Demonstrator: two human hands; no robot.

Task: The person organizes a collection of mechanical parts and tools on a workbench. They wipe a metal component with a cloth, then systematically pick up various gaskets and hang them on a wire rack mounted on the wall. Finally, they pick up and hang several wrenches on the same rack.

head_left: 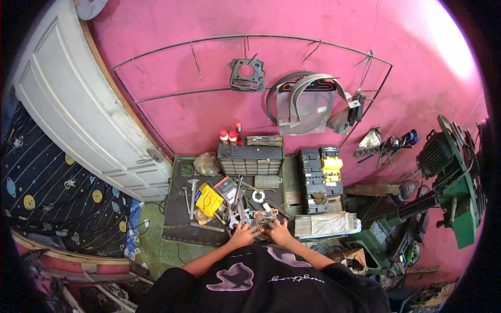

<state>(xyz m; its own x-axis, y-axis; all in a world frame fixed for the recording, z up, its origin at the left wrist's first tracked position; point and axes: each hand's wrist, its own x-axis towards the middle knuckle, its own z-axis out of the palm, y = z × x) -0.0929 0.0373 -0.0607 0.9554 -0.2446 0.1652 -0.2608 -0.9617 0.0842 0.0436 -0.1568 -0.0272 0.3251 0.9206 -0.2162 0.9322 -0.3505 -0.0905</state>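
Pink wall (182, 117) fills the upper part of the frame, and below it, near the centre, we see a dark-topped table (175, 224) bearing a grey drawer cabinet (250, 167) and a yellow case (207, 202). At its lower edge, our left hand (242, 235) and right hand (280, 233) have fingers partly bent at small metal parts (265, 223) between them; whether they grip any, we cannot tell.

Before you, metal parts (267, 214) lie on the mat (175, 224); behind them stands a drawer cabinet (250, 167), bottles (224, 137) on top, stacked boxes (312, 177) to its right
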